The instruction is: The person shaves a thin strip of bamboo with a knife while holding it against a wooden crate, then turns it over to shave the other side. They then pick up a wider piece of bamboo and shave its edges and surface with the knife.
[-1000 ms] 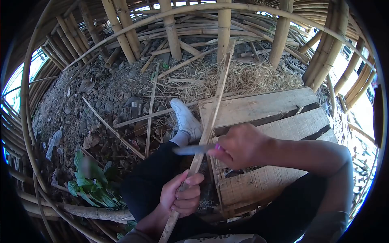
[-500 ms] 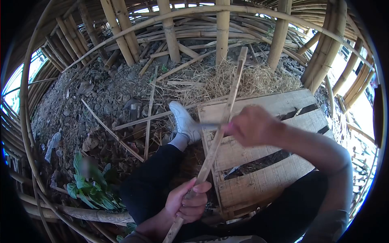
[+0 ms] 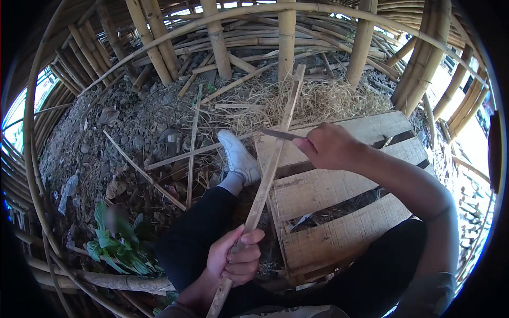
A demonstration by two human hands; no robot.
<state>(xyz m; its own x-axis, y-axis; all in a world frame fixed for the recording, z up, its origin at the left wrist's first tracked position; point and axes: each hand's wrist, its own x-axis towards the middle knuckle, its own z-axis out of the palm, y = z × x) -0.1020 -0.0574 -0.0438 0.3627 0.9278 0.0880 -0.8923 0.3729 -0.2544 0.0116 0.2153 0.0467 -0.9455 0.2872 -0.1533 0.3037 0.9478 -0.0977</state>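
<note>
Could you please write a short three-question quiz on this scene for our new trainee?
1. True or false: the right hand holds the knife against the bamboo strip.
2. Which hand grips the strip near its lower end? A) left hand B) right hand C) neither
3. What does the person sit on, beside the white shoe?

Key:
1. True; the blade crosses the strip well above the left hand.
2. A
3. A wooden pallet laid on the littered ground.
</note>
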